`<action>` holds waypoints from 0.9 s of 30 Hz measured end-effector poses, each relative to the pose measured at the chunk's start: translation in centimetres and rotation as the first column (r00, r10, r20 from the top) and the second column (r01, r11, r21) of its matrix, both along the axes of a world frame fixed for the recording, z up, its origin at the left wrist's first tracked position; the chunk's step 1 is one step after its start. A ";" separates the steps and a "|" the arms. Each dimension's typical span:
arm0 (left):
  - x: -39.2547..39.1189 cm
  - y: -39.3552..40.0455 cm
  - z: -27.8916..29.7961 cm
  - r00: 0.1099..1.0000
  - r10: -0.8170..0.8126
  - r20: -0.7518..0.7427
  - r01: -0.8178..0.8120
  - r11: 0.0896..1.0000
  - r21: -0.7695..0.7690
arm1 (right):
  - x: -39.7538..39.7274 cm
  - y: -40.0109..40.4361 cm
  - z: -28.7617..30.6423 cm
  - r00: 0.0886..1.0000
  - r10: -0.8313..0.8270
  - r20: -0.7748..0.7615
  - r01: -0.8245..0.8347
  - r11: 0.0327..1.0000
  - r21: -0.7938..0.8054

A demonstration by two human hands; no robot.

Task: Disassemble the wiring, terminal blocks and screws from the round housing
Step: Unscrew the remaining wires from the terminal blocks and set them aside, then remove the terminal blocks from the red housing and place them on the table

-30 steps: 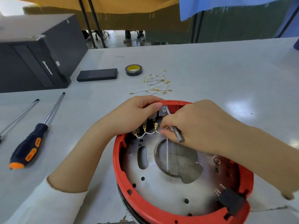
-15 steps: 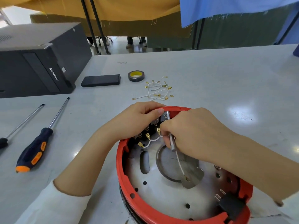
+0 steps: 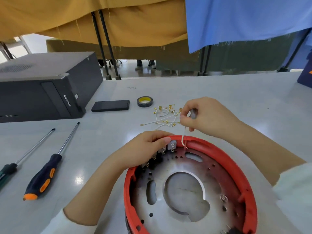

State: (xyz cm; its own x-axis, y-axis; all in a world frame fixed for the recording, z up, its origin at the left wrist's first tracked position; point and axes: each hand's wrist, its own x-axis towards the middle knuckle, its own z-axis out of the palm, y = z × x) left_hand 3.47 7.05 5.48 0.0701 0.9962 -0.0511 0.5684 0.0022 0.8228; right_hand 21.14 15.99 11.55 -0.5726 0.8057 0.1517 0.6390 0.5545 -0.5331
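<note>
My right hand [image 3: 207, 115] has lifted away from the terminal blocks [image 3: 171, 146] and now pinches 1 freed white wire [image 3: 183, 141], which hangs over the far rim of the red round housing [image 3: 236, 166]; it also grips a small grey tool [image 3: 193, 114]. My left hand [image 3: 148, 149] stays curled over the rim, holding the housing. I think this wire goes next to the pile of removed wires [image 3: 166, 117] just beyond. The blocks remain mounted.
</note>
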 end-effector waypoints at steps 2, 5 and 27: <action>0.0 0.0 0.1 1.000 0.007 -0.006 -0.007 1.000 -0.003 | -1.4 2.1 -1.0 0.998 -0.049 -0.040 0.042 0.986 -0.159; 0.0 0.0 0.0 1.000 0.014 -0.005 -0.014 1.000 -0.009 | -3.5 4.6 -2.6 0.991 -0.129 -0.033 0.111 0.938 -0.327; -0.9 0.7 0.8 0.991 -0.084 -0.105 0.083 0.996 -0.019 | 2.4 4.4 -5.8 0.991 0.127 -0.031 -0.130 0.982 -0.137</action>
